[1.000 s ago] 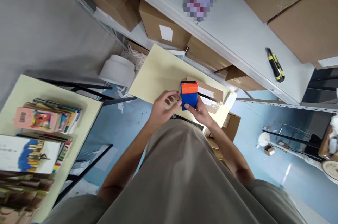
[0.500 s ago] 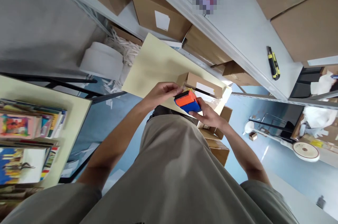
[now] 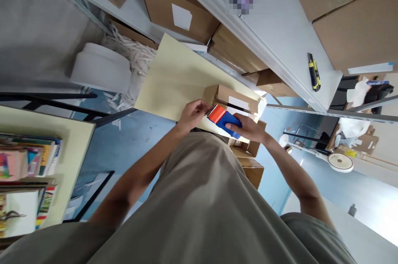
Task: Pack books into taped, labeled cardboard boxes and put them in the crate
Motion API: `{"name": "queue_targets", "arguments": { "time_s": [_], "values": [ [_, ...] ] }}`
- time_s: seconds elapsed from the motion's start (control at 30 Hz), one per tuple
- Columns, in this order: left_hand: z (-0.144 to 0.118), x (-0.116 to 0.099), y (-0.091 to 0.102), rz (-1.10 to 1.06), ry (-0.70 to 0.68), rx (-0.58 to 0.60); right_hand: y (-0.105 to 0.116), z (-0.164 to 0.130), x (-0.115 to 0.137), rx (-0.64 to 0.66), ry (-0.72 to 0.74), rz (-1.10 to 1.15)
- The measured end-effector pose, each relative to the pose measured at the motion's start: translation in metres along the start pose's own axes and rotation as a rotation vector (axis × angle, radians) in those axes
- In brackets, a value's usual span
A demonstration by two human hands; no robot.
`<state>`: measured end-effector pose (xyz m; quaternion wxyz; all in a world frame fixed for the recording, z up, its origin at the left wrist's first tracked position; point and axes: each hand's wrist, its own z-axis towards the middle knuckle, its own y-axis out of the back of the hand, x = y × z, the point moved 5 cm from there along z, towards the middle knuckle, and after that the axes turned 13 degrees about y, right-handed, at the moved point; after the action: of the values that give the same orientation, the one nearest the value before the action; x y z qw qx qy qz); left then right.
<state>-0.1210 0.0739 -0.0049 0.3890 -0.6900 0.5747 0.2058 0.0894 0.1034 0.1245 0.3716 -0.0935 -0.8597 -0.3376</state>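
Observation:
My right hand (image 3: 248, 127) grips a blue and orange tape dispenser (image 3: 228, 122) by its blue body, thumb lying across the face. The toothed edge of the dispenser points left and a little up, toward my left hand (image 3: 193, 114). There the fingers are curled together in a pinch just beside the teeth; what they hold, if anything, is too small to make out. Right behind the dispenser a cardboard box (image 3: 224, 94) with a white label and a dark strip lies on the pale yellow tabletop (image 3: 171, 77).
Books (image 3: 46, 156) lie on another table at left. A grey shelf (image 3: 280, 19) with cardboard boxes (image 3: 177, 11) runs along the back, bearing a yellow-black utility knife (image 3: 314, 72). Open cartons (image 3: 251, 168) stand below at right. A white cylinder (image 3: 101, 67) stands beside shredded paper.
The dispenser has turned in my right hand, so its toothed edge and blue face now show. My left hand stays close to that end, fingers more curled. The view has shifted slightly.

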Motion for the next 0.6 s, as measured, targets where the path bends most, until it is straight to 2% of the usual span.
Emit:
{"name": "queue_targets", "arguments": {
  "time_s": [0.13,0.23,0.33,0.43,0.6],
  "values": [
    [0.005,0.012,-0.013,-0.042,0.009,-0.011,0.043,-0.012,0.003,0.13,-0.046,-0.064],
    [0.022,0.012,-0.005,-0.088,-0.002,-0.102,0.085,-0.032,0.007,0.241,-0.205,-0.028],
    [0.047,0.016,0.005,-0.163,0.023,-0.148,0.119,-0.043,0.014,0.249,-0.329,-0.056],
    [0.066,0.026,0.007,-0.224,0.064,-0.137,0.13,-0.038,0.022,0.248,-0.368,-0.096],
    [0.076,0.047,0.006,-0.283,0.098,-0.189,0.119,-0.019,0.028,0.311,-0.445,-0.121]
  ]
}}
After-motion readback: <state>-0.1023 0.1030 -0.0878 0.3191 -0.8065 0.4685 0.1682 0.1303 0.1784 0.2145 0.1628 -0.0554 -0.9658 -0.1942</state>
